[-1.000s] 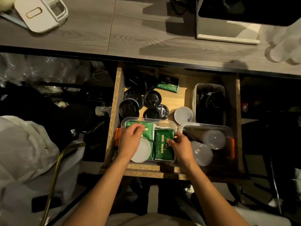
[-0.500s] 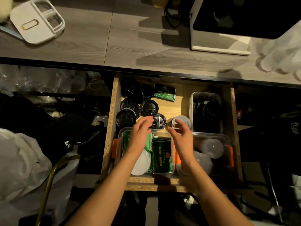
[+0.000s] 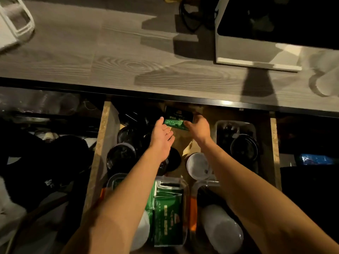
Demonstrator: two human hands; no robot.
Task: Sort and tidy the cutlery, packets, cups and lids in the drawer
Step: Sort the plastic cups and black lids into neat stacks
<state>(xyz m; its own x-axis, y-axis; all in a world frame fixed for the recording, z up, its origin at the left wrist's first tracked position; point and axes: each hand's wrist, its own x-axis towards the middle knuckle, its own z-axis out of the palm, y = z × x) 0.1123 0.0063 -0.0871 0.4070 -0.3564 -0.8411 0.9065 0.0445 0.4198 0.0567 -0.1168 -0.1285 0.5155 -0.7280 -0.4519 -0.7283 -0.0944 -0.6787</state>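
The open wooden drawer (image 3: 107,129) holds a green and black packet (image 3: 176,121) at its back, under the counter edge. My right hand (image 3: 199,128) grips that packet's right end, thumb on top. My left hand (image 3: 161,137) reaches in with straight fingers and touches the packet's left end. Several black lids (image 3: 122,156) lie loose along the left side. A white lid (image 3: 199,166) sits mid-drawer. Beneath my forearms, a clear tub (image 3: 185,187) holds more green packets (image 3: 167,215), and a second clear tub (image 3: 201,186) holds white cups (image 3: 222,230).
A third clear tub (image 3: 236,125) with black lids stands at the drawer's right. Above the drawer runs a grey wood counter (image 3: 110,57) with a white box (image 3: 244,57), a white tray (image 3: 16,28) at the far left and translucent cups (image 3: 328,79) at the right. Dark bags (image 3: 45,162) lie left of the drawer.
Both hands have left the near tub of packets and reached forward to the drawer's back, onto the lone green packet. The camera has leaned in closer over the drawer.
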